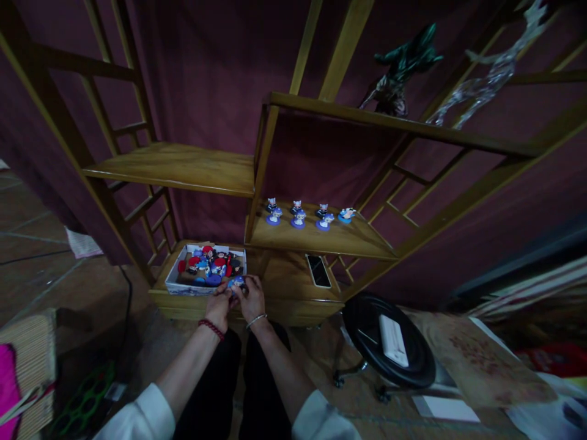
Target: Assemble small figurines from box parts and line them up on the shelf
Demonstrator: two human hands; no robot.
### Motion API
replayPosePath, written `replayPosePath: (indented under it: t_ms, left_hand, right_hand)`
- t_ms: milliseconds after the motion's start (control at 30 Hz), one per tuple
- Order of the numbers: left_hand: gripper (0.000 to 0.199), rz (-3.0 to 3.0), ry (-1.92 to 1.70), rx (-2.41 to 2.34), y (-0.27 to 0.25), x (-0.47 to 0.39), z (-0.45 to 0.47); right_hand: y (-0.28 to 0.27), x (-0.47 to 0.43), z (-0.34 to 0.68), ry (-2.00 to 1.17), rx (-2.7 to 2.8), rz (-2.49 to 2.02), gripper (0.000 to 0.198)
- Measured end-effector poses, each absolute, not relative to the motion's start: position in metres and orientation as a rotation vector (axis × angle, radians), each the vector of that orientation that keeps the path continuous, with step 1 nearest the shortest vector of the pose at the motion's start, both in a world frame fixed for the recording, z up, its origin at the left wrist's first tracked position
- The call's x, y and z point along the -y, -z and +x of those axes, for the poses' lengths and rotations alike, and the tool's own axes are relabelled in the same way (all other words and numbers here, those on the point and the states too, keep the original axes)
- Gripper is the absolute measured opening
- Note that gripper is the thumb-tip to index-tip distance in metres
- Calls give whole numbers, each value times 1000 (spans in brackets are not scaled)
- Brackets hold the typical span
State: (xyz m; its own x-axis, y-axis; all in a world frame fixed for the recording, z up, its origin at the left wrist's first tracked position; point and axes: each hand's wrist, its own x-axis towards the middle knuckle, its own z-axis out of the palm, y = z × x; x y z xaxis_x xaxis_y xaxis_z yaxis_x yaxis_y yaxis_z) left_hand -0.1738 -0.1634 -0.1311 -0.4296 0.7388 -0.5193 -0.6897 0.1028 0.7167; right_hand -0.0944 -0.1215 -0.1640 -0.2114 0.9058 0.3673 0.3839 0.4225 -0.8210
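Both my hands meet in front of the low wooden shelf, fingers closed around a small blue and white figurine [236, 282]. My left hand [220, 303] grips it from the left, beside the front edge of a white box [172, 283]. From the right, my right hand [253, 299] holds the same figurine. Red, blue, black and purple figurines [219, 264] lie jumbled in the box. On the middle shelf [275, 239], several purple-based figurines [298, 219] stand in front of small dark-based ones [297, 206]. A blue-based figurine [347, 214] is at their right end.
A black phone [318, 271] lies on the lower shelf at right. Higher up stand a dark green statue [398, 70] and a clear deer ornament [495, 76]. A black wheeled stool [367, 318] carries a white packet [393, 341]. An upper-left shelf [178, 164] overhangs the box.
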Motion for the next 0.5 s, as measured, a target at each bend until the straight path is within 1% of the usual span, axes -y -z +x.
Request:
replayPosePath:
  t_ms: [167,300,433,500]
  left_hand:
    - [19,40,-1551,-1411,134,154,-181]
    - [20,109,-1522,-1519,138,149,-185]
    - [22,109,-1516,-1503,146,142,-190]
    - [25,98,-1538,-1423,151,137,-192]
  right_hand:
    - [173,124,-100,-710,1811,-1108,24]
    - [172,123,-101,-690,1885,-1088,18]
    - [172,118,-102,-664,1951,-1098,17]
    - [173,117,-102,-653,1968,-1111,18]
